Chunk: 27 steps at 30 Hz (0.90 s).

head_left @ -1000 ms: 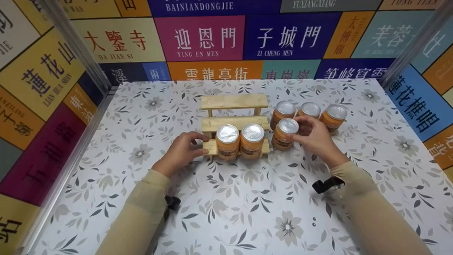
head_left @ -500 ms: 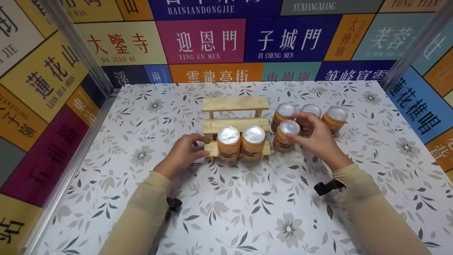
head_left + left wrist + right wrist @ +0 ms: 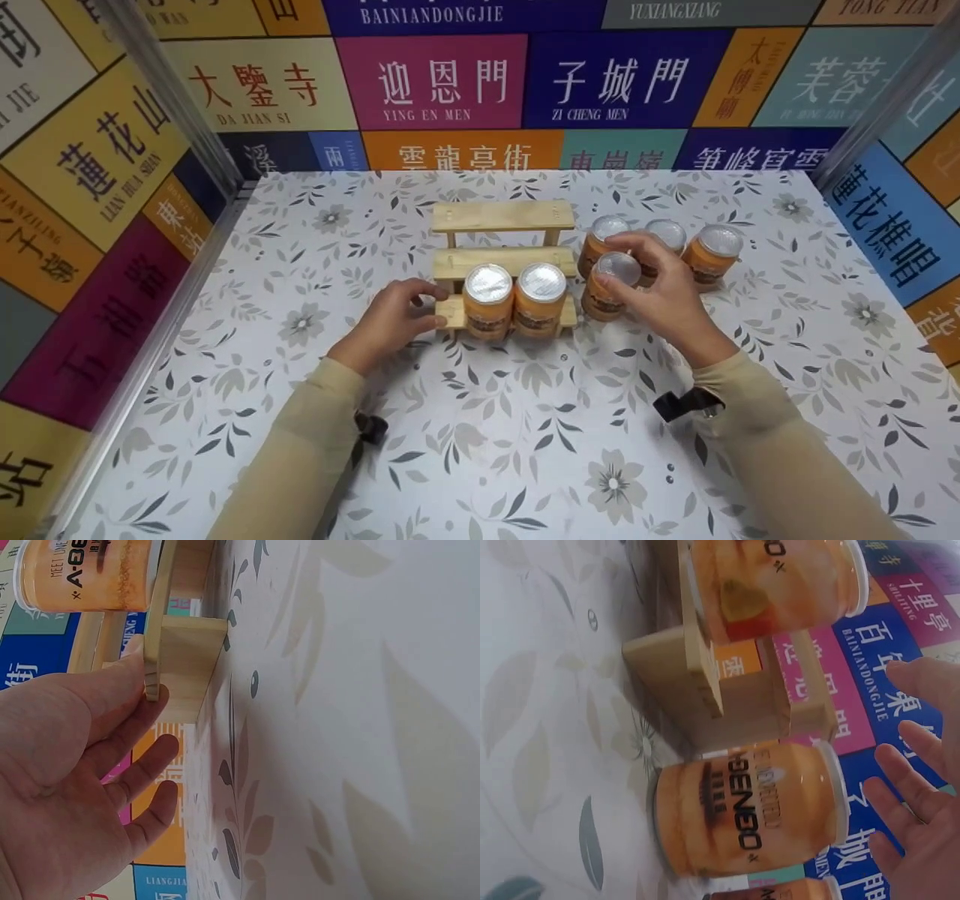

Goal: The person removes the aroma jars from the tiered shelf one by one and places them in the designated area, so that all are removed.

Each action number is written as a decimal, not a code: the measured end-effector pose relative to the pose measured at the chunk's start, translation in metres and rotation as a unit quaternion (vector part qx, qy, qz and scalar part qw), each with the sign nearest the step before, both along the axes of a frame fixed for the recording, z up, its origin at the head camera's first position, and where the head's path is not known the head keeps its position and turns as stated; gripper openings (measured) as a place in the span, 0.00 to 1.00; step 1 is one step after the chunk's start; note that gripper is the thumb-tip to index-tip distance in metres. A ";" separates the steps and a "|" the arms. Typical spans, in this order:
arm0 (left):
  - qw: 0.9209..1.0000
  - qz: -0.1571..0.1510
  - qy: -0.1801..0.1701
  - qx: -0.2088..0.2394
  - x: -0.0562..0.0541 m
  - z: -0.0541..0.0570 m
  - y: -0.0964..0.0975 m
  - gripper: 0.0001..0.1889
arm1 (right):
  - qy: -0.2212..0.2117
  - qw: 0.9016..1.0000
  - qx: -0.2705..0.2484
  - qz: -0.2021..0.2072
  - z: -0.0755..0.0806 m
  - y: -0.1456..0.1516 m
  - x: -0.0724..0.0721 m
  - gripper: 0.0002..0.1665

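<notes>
A three-tier wooden stand stands mid-table, with two orange cans side by side on its lowest step. My left hand pinches the left end of that step. In the left wrist view the thumb is above the board and the index finger beneath it, the other fingers loosely bent. Another orange can, silver-lidded, stands upright on the table right of the stand. Over its lid is my right hand; in the right wrist view the fingers are spread, apart from the can.
Behind the right hand stand more orange cans, one at the left, one partly hidden by the fingers, and one farther right. The flower-patterned tabletop meets printed sign panels at the back and sides.
My right hand has risen a little and shifted left, its fingers going from beside the near can's rim to over its lid. The left hand keeps its hold on the stand.
</notes>
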<state>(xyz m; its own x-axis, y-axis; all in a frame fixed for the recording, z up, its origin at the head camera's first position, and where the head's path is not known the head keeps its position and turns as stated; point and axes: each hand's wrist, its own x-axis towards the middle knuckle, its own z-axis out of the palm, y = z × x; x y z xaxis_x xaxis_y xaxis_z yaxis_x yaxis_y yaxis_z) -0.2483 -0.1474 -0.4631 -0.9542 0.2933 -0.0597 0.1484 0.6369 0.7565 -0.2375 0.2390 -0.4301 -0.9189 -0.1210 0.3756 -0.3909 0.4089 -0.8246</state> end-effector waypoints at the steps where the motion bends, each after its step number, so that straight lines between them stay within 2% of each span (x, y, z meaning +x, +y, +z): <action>1: 1.000 0.001 -0.001 -0.001 0.000 0.000 0.000 0.19 | 0.003 1.000 0.000 0.002 0.000 -0.002 0.001 0.28; 6: 1.000 0.003 -0.008 -0.001 -0.001 0.000 -0.001 0.19 | -0.002 1.000 -0.007 0.017 0.000 -0.012 0.006 0.29; 12: 1.000 0.002 -0.002 -0.005 -0.002 0.000 0.000 0.19 | -0.036 0.997 -0.010 0.064 0.003 -0.022 0.012 0.29; 19: 1.000 0.007 -0.014 -0.015 -0.002 0.001 0.003 0.19 | -0.066 0.992 0.004 0.104 0.004 -0.031 0.017 0.31; 27: 1.000 0.001 -0.003 -0.014 -0.003 0.000 0.001 0.19 | -0.086 0.990 0.016 0.112 -0.003 -0.040 0.014 0.35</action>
